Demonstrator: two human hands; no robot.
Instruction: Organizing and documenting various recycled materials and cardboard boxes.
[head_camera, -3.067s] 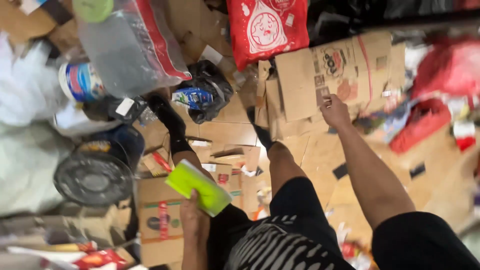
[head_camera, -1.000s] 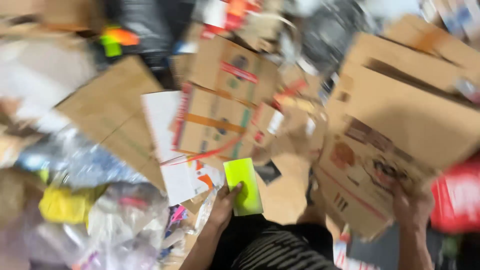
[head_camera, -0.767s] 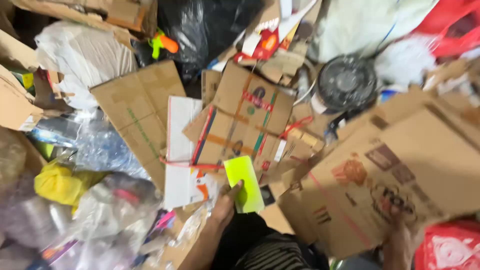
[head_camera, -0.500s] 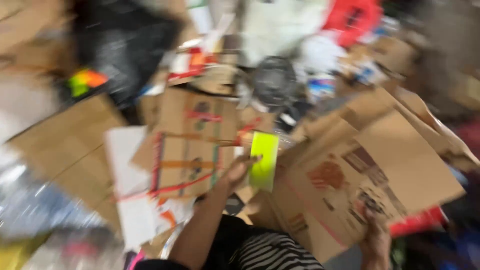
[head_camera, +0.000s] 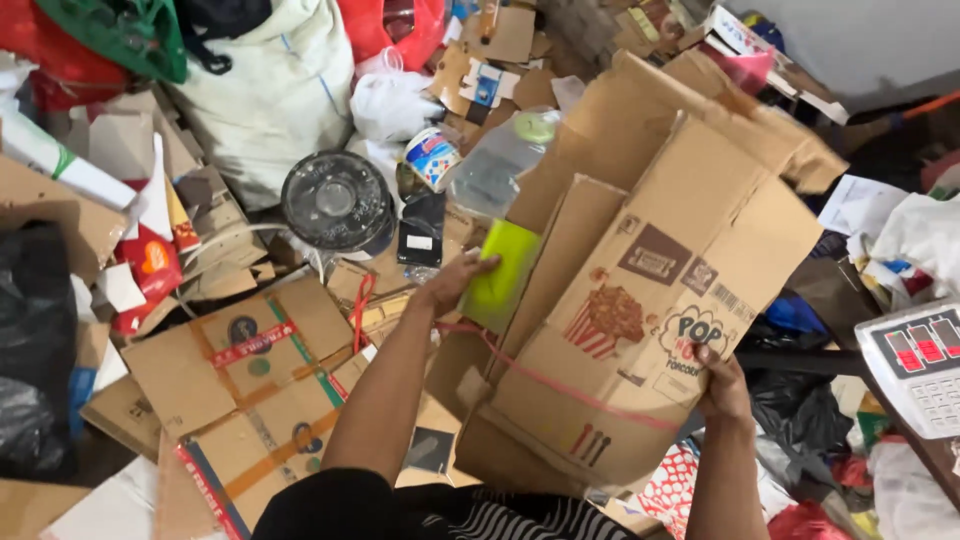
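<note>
The left hand (head_camera: 452, 285) clasps a flat lime-green plastic packet (head_camera: 500, 275). The right hand (head_camera: 722, 385) grips the edge of a flattened brown cardboard box (head_camera: 640, 330).

— What colours show on the flattened brown cardboard box (head_camera: 640, 330)?
— Brown board with dark brown prints, a red-and-white striped popcorn picture, and a pink strap across it
— And the flat plastic sleeve (head_camera: 500, 275)?
— Lime green; the sack (head_camera: 270, 100) behind is off-white
</note>
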